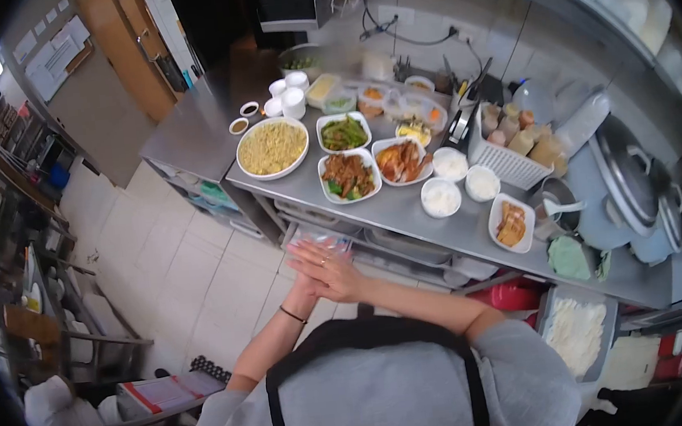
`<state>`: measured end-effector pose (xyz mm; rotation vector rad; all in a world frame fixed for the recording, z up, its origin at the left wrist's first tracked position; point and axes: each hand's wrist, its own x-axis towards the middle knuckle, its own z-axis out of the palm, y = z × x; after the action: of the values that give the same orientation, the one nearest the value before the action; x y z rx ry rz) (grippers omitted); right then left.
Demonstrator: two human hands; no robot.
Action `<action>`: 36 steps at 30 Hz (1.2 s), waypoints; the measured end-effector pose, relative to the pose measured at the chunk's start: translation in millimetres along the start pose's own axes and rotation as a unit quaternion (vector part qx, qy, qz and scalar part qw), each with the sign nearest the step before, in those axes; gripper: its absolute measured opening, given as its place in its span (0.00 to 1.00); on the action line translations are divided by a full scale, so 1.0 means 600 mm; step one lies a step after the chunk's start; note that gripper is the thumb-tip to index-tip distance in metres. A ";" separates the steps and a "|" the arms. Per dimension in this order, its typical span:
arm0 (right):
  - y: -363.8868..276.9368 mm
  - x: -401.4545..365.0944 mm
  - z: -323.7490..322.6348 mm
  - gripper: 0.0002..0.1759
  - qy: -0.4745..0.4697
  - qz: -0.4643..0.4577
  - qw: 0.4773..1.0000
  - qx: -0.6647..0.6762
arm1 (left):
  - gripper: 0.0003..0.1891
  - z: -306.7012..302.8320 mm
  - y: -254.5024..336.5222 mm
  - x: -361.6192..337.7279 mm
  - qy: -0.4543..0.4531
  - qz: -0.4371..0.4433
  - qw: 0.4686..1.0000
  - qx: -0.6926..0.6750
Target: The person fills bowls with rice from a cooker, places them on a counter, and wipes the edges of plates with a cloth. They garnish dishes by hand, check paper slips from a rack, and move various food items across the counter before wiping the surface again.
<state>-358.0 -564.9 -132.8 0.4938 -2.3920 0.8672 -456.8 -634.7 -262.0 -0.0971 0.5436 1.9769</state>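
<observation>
Hands (326, 273) press flat together (seemingly holding nothing) near a bowl (272, 174) of yellowish food (271, 147) and a dish (337, 151) of greens (344, 133).

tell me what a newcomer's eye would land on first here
Probably the yellow food heaped in a big white bowl, toward the left on the metal counter. Just right of it, the greens stand out in a smaller dish. Next, likely, come the person's two hands, pressed together in front of the counter.
</observation>
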 end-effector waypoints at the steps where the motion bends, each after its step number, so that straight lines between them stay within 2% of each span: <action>1: 0.058 -0.047 0.045 0.33 -0.001 0.013 0.998 -0.063 | 0.35 0.102 0.012 -0.035 -0.173 -0.126 0.976 0.041; 2: 0.106 -0.104 0.045 0.32 0.004 0.015 0.994 -0.106 | 0.35 0.085 0.037 -0.038 -0.132 -0.150 0.979 0.047; 3: 0.131 -0.125 0.051 0.31 -0.030 0.024 0.984 -0.173 | 0.33 0.075 0.063 -0.034 -0.101 -0.196 0.972 0.084; 4: 0.179 -0.181 0.085 0.28 -0.087 0.085 0.978 -0.167 | 0.31 0.064 0.089 -0.033 -0.070 -0.238 0.961 0.118; 5: 0.164 -0.187 0.064 0.23 -0.136 0.263 0.954 -0.040 | 0.29 0.064 0.114 -0.039 -0.020 -0.197 0.962 0.187; 7: 0.216 -0.286 0.117 0.17 -0.162 0.367 0.911 -0.097 | 0.21 0.068 0.168 -0.053 0.064 -0.107 0.949 0.289; 8: 0.237 -0.313 0.131 0.15 -0.146 0.386 0.908 -0.070 | 0.18 0.069 0.195 -0.057 0.098 -0.059 0.940 0.321; 10: 0.256 -0.317 0.148 0.13 -0.135 0.405 0.904 -0.033 | 0.15 0.029 0.241 -0.054 0.151 -0.017 0.922 0.355; 11: 0.257 -0.309 0.153 0.10 -0.121 0.430 0.894 -0.036 | 0.15 0.017 0.250 -0.052 0.162 -0.020 0.920 0.356; 13: 0.261 -0.277 0.167 0.06 -0.073 0.455 0.887 -0.041 | 0.12 -0.003 0.270 -0.042 0.215 -0.042 0.880 0.421; 16: 0.258 -0.219 0.191 0.11 -0.029 0.495 0.868 -0.024 | 0.10 -0.050 0.304 -0.026 0.254 -0.089 0.863 0.428; 18: 0.276 -0.185 0.219 0.17 0.036 0.491 0.868 -0.063 | 0.08 -0.082 0.344 -0.020 0.258 -0.095 0.838 0.472; 21: 0.321 -0.137 0.279 0.20 0.075 0.519 0.849 -0.060 | 0.09 -0.165 0.424 -0.032 0.288 -0.090 0.688 0.660; 22: 0.334 -0.113 0.294 0.21 0.114 0.545 0.831 -0.007 | 0.09 -0.206 0.462 -0.040 0.279 -0.096 0.681 0.671; 24: 0.366 -0.066 0.322 0.24 0.217 0.566 0.793 0.061 | 0.11 -0.287 0.542 -0.051 0.266 -0.164 0.569 0.761; 25: 0.380 -0.045 0.343 0.25 0.277 0.563 0.775 0.078 | 0.11 -0.301 0.569 -0.062 0.256 -0.170 0.560 0.769; 26: 0.384 -0.019 0.358 0.26 0.349 0.582 0.721 0.137 | 0.12 -0.317 0.595 -0.080 0.269 -0.184 0.559 0.763; 27: 0.430 -0.020 0.396 0.25 0.347 0.589 0.729 0.043 | 0.13 -0.330 0.622 -0.098 0.283 -0.198 0.555 0.757; 28: 0.432 -0.001 0.415 0.23 0.417 0.585 0.693 0.056 | 0.15 -0.345 0.653 -0.113 0.273 -0.222 0.553 0.756; 29: 0.496 -0.018 0.471 0.15 0.388 0.622 0.672 0.104 | 0.15 -0.366 0.684 -0.123 0.255 -0.234 0.552 0.758; 30: 0.532 -0.018 0.509 0.15 0.403 0.626 0.659 0.105 | 0.16 -0.392 0.718 -0.127 0.237 -0.245 0.551 0.762; 32: 0.580 -0.010 0.567 0.08 0.498 0.560 0.615 0.245 | 0.16 -0.460 0.796 -0.128 0.098 -0.268 0.424 0.860; 33: 0.607 -0.007 0.591 0.08 0.512 0.561 0.604 0.243 | 0.16 -0.506 0.837 -0.125 0.040 -0.249 0.410 0.877; 35: 0.647 0.000 0.623 0.07 0.435 0.602 0.655 0.140 | 0.16 -0.523 0.885 -0.109 0.014 -0.245 0.375 0.894; 36: 0.626 0.019 0.615 0.07 0.446 0.605 0.646 0.136 | 0.17 -0.528 0.899 -0.096 0.000 -0.236 0.354 0.905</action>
<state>-689.2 -542.0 -541.2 -1.3592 -1.3447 1.4879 -953.7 -1008.6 -349.0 1.0065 2.0508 -0.0897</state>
